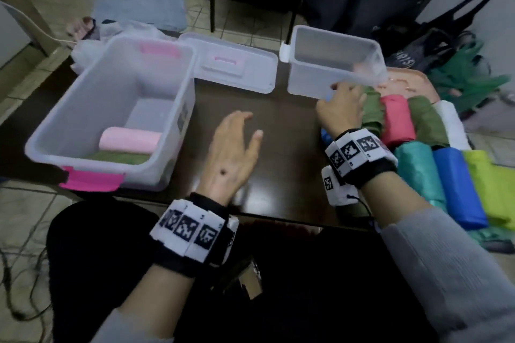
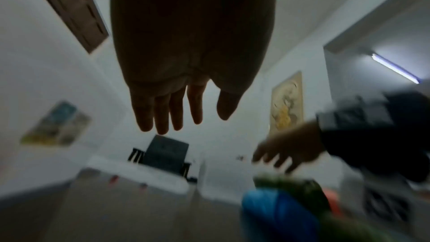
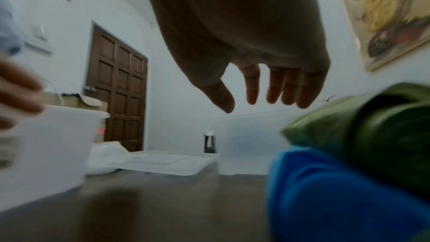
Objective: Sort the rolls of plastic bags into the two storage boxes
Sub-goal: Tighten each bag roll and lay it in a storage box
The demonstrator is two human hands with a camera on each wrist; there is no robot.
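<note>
Both hands empty, left hand [image 1: 232, 152] flat, right hand [image 1: 341, 108] reaching

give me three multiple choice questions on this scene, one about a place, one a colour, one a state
1. Where is the pink roll?
A. in the box with pink latches
B. in the smaller box
C. on the table

2. What colour is the roll between the two dark green rolls?
A. white
B. red
C. yellow

3. How is the left hand?
A. gripping a roll
B. holding a lid
C. open, holding nothing

Answers: 1 A, it lies on the box floor; 2 B, red shows between the greens; 3 C, its fingers are spread above the table.
</note>
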